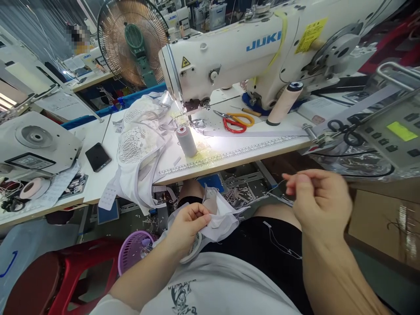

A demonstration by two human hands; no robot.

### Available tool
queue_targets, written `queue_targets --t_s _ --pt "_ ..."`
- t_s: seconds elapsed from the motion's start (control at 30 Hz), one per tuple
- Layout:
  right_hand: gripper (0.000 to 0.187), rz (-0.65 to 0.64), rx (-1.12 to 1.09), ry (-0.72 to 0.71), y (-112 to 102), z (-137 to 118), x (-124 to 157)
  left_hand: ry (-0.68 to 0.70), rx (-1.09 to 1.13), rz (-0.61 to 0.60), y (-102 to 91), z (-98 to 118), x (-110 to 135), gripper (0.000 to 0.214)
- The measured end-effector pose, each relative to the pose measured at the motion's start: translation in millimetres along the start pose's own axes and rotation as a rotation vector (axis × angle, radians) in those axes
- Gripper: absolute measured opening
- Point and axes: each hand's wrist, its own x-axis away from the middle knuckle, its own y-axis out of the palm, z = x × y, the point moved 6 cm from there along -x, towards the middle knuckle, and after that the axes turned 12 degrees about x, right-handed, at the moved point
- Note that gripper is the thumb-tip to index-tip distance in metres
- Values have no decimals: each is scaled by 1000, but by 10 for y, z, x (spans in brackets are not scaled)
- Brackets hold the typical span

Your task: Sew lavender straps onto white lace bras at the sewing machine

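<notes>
My left hand (193,221) is closed on a white fabric garment (223,218), pinching its edge between thumb and fingers above my lap. To the right, my right hand (318,197) is raised in a pinch. A thin pale thread (277,187) runs from its fingertips down toward the left. Ahead on the table, a pile of white lace bras (141,144) hangs over the front edge. Beside it a grey thread cone (186,141) stands below the needle area of the sewing machine (229,57). Scissors (238,121) with red and orange handles lie to the right.
A phone (98,156) lies on the table at left, and a peach thread cone (285,104) leans near the machine's base. A printed ruler strip (229,154) follows the front edge. Below are a purple basket (126,251), a red stool (88,262) and a cardboard box (377,223).
</notes>
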Motion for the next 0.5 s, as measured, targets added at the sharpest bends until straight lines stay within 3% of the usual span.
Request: queue_targets --t_s 0.07,0.13,0.23,0.33,0.5 --pt "6 -253 -30 -61 205 -73 75 -1 -17 -9 -4 -7 3 31" --pt "9 -535 -27 -231 426 -248 233 10 -49 -17 -2 0 9 31" --pt "16 -792 -16 -525 638 -525 528 40 -122 -20 6 44 29 31" --pt "17 -882 -38 -658 729 -653 736 67 -233 -29 8 107 67 32" --pt "16 -857 -46 -653 727 -646 808 74 -416 -88 -23 157 120 30"
